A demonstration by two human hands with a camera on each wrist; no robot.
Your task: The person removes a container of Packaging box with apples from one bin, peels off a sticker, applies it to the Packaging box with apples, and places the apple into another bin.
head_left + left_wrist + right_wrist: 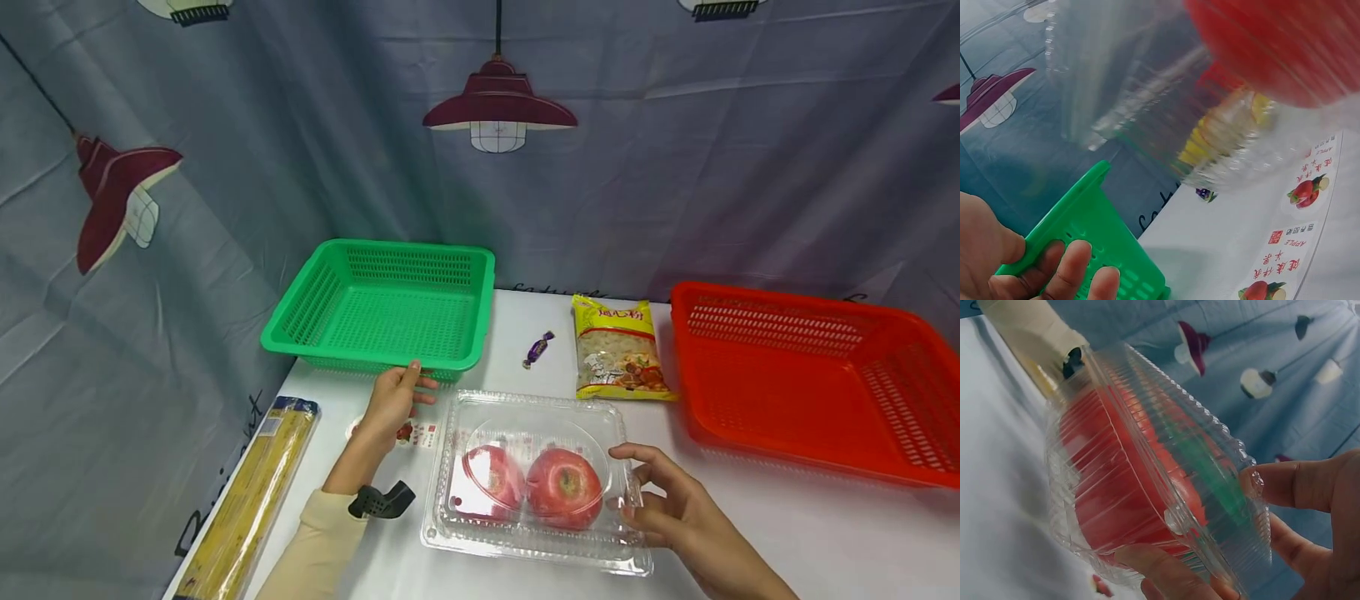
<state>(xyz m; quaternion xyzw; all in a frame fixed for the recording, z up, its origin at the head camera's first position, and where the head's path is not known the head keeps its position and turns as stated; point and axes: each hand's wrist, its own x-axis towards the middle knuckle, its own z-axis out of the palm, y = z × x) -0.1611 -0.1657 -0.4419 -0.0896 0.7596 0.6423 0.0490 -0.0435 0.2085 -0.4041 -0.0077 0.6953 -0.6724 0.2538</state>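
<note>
My right hand (671, 508) grips the right side of a clear plastic clamshell box (480, 408), its fingers at the lid's edge and lower side. Two red apples (564, 487) sit side by side inside. In the right wrist view the box (1197, 412) stands tilted, with the lid partly raised. At the near rim of a green basket (375, 333), my left hand (390, 404) holds on with thumb over the rim and fingers below. The left wrist view shows those fingers (1075, 265) against the basket's slotted wall (1119, 231).
A strip of apple-printed labels (1300, 237) lies on the white table, partly under the box. Behind the box are a purple-wrapped candy (537, 349) and a yellow food packet (618, 350). A red basket (780, 400) stands right, a long noodle packet (251, 500) left.
</note>
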